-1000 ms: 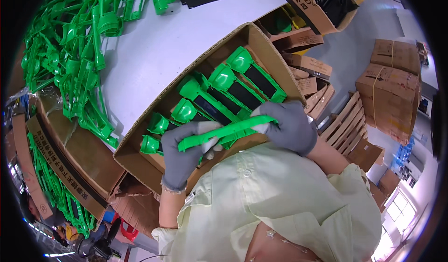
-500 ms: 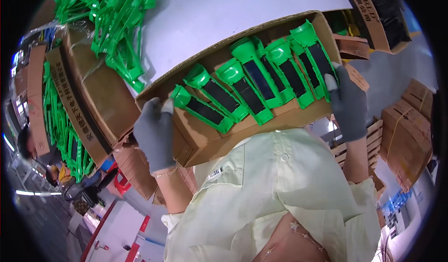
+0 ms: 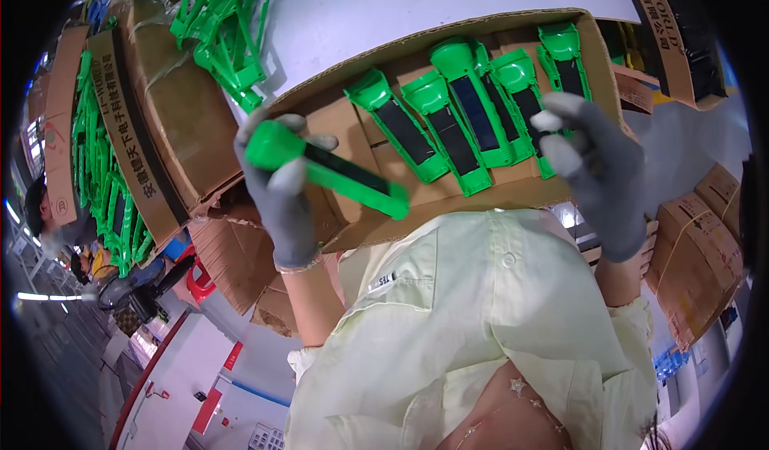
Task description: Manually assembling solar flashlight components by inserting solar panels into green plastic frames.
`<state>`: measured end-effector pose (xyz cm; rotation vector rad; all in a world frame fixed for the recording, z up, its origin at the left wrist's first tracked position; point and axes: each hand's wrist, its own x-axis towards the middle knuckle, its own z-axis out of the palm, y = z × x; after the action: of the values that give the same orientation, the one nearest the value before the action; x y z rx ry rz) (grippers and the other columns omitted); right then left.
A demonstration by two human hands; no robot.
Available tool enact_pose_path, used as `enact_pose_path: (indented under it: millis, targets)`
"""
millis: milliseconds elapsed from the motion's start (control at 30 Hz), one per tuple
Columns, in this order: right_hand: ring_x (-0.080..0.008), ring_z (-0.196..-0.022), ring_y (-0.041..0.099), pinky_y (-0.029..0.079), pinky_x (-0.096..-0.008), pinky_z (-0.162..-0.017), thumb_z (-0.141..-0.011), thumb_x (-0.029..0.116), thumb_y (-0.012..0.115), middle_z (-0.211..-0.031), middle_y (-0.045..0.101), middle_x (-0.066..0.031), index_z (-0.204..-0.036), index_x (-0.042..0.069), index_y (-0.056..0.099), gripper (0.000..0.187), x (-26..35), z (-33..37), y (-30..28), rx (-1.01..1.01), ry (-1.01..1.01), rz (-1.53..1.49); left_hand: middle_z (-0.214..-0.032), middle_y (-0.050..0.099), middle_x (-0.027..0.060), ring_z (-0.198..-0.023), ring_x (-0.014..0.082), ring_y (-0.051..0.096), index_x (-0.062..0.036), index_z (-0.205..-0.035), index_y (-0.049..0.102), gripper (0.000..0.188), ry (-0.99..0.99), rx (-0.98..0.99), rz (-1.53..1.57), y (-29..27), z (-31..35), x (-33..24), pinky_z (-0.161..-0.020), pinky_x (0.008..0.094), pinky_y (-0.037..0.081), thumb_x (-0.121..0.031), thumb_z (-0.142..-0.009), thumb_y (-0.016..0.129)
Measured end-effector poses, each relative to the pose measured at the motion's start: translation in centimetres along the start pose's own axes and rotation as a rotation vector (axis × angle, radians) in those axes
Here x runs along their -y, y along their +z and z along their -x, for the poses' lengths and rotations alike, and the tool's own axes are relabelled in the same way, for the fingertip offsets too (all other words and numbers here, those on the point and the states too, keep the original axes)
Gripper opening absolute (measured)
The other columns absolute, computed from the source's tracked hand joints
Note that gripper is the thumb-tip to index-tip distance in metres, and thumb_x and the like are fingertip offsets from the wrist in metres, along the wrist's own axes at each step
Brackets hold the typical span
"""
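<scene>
In my gloved left hand (image 3: 284,193) is a green flashlight housing (image 3: 344,179) with a dark panel along its body, raised over the left end of a cardboard box (image 3: 606,69). The fingers wrap round its wide head, and the narrow end points right. More green flashlight housings (image 3: 404,132) lie side by side in the box, wide heads toward the far wall. My gloved right hand (image 3: 597,169) hovers over the box's right end, fingers bent and apart, with nothing seen in them. It partly hides the rightmost housings (image 3: 569,69).
Beyond the box is a white tabletop (image 3: 352,21) with a pile of green plastic parts (image 3: 228,25) at far left. A carton (image 3: 132,141) stands left, beside more green parts (image 3: 104,169). Stacked cartons (image 3: 693,250) are at right, and another box (image 3: 669,33) is at far right.
My left hand has let go of the box's left edge and picked up the leftmost flashlight housing. My right hand has left the right edge and moved in over the housings.
</scene>
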<state>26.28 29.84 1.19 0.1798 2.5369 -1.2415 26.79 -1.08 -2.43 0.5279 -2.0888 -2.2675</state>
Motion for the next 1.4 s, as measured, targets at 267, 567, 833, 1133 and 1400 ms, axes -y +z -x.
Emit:
enact_pose_path:
  millis: [267,567,833,1133,1400]
  targets:
    - [-0.0084,-0.086,0.055,0.047,-0.0235,-0.070,-0.096,0.020,0.046,-0.102,0.061,-0.0037,-0.123,0.001,0.053,0.034,1.6,-2.0,5.6,0.815,-0.032,-0.585,-0.103,0.049,0.0165,-0.081,0.0331,0.061,-0.0077,-0.127,0.042,0.067,0.082,0.408,0.745,2.9,-0.8,0.5,-0.068,0.0472,0.053,-0.013,-0.063,0.058]
    - [-0.0078,-0.085,0.055,0.047,-0.0240,-0.072,-0.096,0.023,0.049,-0.098,0.060,-0.0046,-0.121,-0.003,0.053,0.036,1.0,-1.8,6.6,0.777,-0.007,-0.723,-0.104,0.047,0.0191,-0.071,0.0303,0.057,-0.0055,-0.127,0.043,0.064,0.077,0.487,0.971,5.2,-2.7,1.0,-0.059,0.0408,0.052,-0.012,-0.064,0.049]
    - [-0.0026,-0.074,0.051,0.045,-0.0222,-0.065,-0.089,0.028,0.063,-0.081,0.062,-0.0004,-0.102,-0.005,0.060,0.035,2.1,-2.7,8.9,0.738,0.016,-0.654,-0.098,0.046,0.0165,-0.061,0.0245,0.050,-0.0028,-0.122,0.045,0.059,-0.082,0.444,1.035,7.6,-1.7,1.6,-0.054,0.0352,0.046,-0.015,-0.064,0.047]
    - [-0.0026,-0.072,0.049,0.044,-0.0223,-0.064,-0.089,0.020,0.062,-0.079,0.060,0.0014,-0.098,-0.005,0.060,0.026,1.3,-1.7,8.9,0.794,0.076,-0.664,-0.096,0.045,0.0152,-0.057,0.0221,0.047,-0.0006,-0.120,0.045,0.058,-0.132,0.435,1.098,7.7,-1.0,2.2,-0.051,0.0342,0.040,-0.013,-0.063,0.047]
    - [-0.0047,-0.081,0.054,0.046,-0.0230,-0.070,-0.090,0.018,0.059,-0.095,0.061,-0.0031,-0.115,-0.004,0.054,0.034,1.3,-2.0,8.3,0.890,0.025,-0.714,-0.095,0.044,0.0142,-0.059,0.0218,0.046,-0.0010,-0.120,0.045,0.058,-0.101,0.439,1.094,7.4,-1.2,1.7,-0.051,0.0342,0.039,-0.013,-0.064,0.047]
